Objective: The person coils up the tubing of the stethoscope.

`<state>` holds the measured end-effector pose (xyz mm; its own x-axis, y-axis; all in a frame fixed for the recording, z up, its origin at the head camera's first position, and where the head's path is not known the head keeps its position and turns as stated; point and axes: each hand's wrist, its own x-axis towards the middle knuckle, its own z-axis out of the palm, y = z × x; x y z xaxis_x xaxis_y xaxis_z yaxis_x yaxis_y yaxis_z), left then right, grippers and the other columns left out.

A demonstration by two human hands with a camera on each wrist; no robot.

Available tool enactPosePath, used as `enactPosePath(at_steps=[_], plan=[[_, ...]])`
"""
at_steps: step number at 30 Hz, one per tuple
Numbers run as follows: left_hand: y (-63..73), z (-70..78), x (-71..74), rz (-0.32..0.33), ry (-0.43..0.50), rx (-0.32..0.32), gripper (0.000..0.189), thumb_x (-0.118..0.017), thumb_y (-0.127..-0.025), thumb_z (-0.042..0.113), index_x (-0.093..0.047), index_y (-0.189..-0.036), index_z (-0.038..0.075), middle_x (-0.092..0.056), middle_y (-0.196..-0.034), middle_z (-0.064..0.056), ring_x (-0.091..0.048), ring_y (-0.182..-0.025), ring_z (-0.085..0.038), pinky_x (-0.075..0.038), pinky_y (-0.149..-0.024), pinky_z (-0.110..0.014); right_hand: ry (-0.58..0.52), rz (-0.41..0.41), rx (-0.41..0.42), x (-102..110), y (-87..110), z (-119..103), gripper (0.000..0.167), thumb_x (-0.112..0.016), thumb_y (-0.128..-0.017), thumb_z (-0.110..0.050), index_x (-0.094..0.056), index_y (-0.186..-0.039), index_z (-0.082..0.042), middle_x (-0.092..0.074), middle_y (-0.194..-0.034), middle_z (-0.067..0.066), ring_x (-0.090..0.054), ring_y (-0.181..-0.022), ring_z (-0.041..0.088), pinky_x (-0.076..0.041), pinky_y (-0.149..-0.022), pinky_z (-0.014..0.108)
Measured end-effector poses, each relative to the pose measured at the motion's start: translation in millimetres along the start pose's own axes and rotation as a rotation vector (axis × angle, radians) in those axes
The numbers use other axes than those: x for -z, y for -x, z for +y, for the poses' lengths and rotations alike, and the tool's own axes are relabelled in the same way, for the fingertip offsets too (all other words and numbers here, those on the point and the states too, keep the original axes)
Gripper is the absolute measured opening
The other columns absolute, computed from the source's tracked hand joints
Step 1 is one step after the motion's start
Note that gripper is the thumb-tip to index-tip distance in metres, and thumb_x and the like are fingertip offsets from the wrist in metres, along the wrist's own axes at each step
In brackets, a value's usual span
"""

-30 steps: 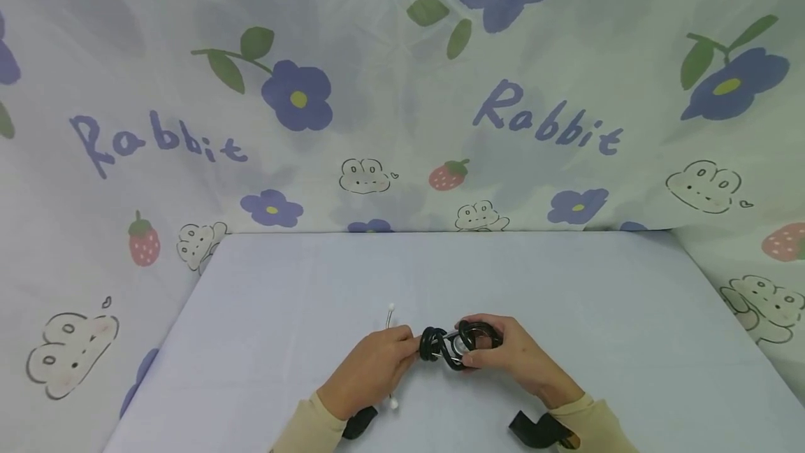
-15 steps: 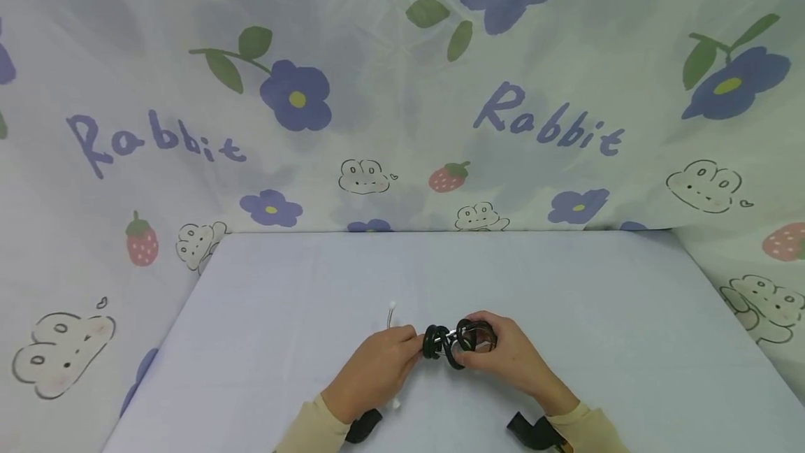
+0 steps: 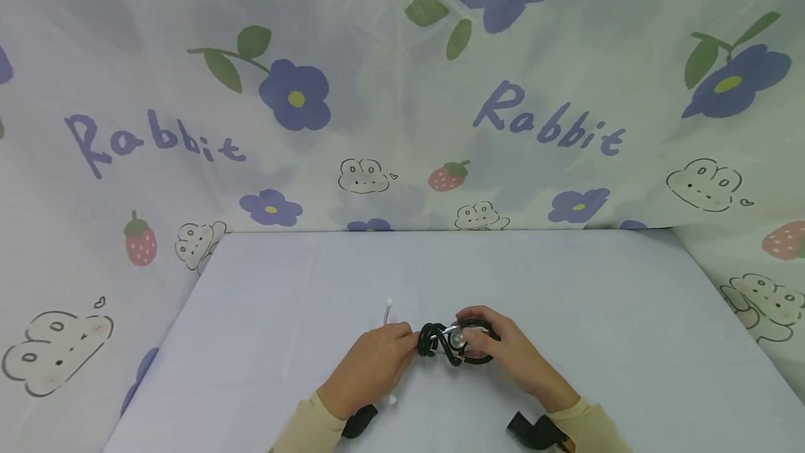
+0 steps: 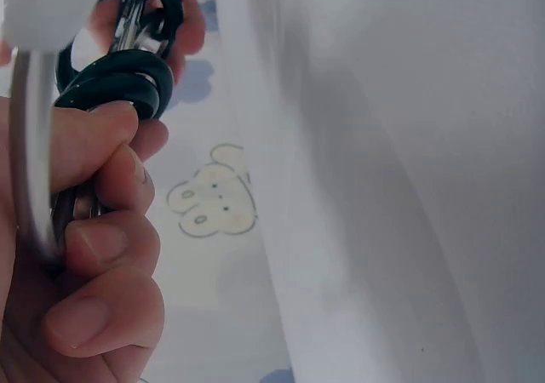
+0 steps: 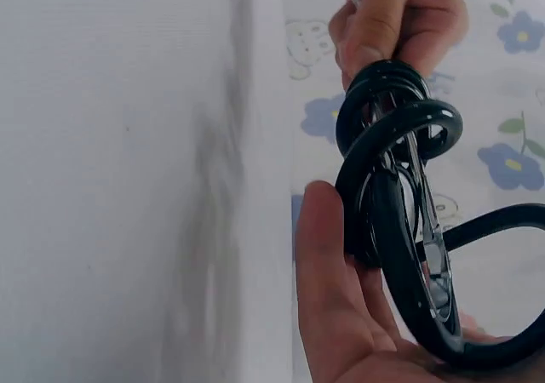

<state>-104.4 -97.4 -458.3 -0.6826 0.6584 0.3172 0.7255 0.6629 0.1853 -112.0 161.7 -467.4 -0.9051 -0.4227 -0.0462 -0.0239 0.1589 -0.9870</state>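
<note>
A stethoscope with its dark tubing wound in coils (image 3: 426,340) is held between both hands, above the table. My left hand (image 3: 374,362) grips it where the metal ear tubes meet the tubing; in the left wrist view the thumb and curled fingers close round it. White ear tips (image 3: 389,303) stick out on either side of that hand, one on a bent metal tube (image 4: 30,162). My right hand (image 3: 518,358) holds the other end, its thumb by the round metal chest piece (image 3: 457,339). The right wrist view shows the tubing (image 5: 396,255) looped round the shiny metal part.
A white-covered table (image 3: 302,278) spreads under the hands. Behind it and at the sides hangs a cloth (image 3: 402,103) printed with flowers, rabbits and strawberries. Black straps (image 3: 534,432) sit by both wrists.
My right hand has shifted its fingers on the tubing, and the chest piece shows more plainly than half a second ago. The left hand keeps its grip, barely moved.
</note>
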Motion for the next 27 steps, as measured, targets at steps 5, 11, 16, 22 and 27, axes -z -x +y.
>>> enactPosePath(at_steps=[5,11,16,22,27], plan=[[0.5,-2.2,0.2,0.009,0.011,-0.002,0.008,-0.073,-0.093,0.013,-0.073,-0.101,0.014,-0.057,-0.083,0.008,-0.050,-0.071,-0.005,-0.049,-0.063,-0.024,-0.189,-0.118,0.033,9,-1.5,1,0.055,-0.039,-0.110,-0.028,-0.035,-0.143,0.015,-0.056,-0.132,0.029,-0.064,-0.112,0.030,-0.053,-0.093,0.043],[-0.2,-2.5,0.3,0.002,0.022,0.005,0.005,-0.072,-0.094,0.014,-0.073,-0.098,0.014,-0.057,-0.082,0.009,-0.049,-0.070,-0.003,-0.049,-0.063,-0.024,-0.299,-0.095,-0.036,10,-3.6,6,0.054,-0.050,-0.106,-0.020,-0.036,-0.143,0.017,-0.062,-0.128,0.016,-0.064,-0.112,0.020,-0.051,-0.096,0.042],[-0.2,-3.3,-1.0,-0.005,0.025,0.015,0.003,-0.070,-0.095,0.015,-0.071,-0.096,0.012,-0.057,-0.083,0.009,-0.051,-0.073,-0.004,-0.050,-0.066,-0.024,-0.267,-0.029,-0.079,6,-4.8,10,0.054,-0.055,-0.104,-0.021,-0.041,-0.144,0.013,-0.062,-0.127,0.015,-0.063,-0.111,0.022,-0.051,-0.095,0.041],[1.3,-6.1,-3.5,0.009,0.059,0.028,0.004,-0.070,-0.095,0.014,-0.070,-0.099,0.013,-0.061,-0.088,0.008,-0.057,-0.080,-0.005,-0.052,-0.071,-0.024,-0.228,0.011,-0.093,2,-5.5,14,0.054,-0.060,-0.102,-0.019,-0.043,-0.143,0.011,-0.061,-0.127,0.018,-0.061,-0.113,0.023,-0.053,-0.093,0.041],[2.0,-7.4,-5.4,0.016,0.082,0.031,0.005,-0.070,-0.096,0.014,-0.071,-0.100,0.012,-0.061,-0.089,0.008,-0.056,-0.081,-0.004,-0.051,-0.072,-0.024,-0.220,0.019,-0.098,2,-5.3,15,0.054,-0.060,-0.102,-0.019,-0.042,-0.143,0.011,-0.062,-0.125,0.019,-0.062,-0.113,0.024,-0.054,-0.092,0.039]])
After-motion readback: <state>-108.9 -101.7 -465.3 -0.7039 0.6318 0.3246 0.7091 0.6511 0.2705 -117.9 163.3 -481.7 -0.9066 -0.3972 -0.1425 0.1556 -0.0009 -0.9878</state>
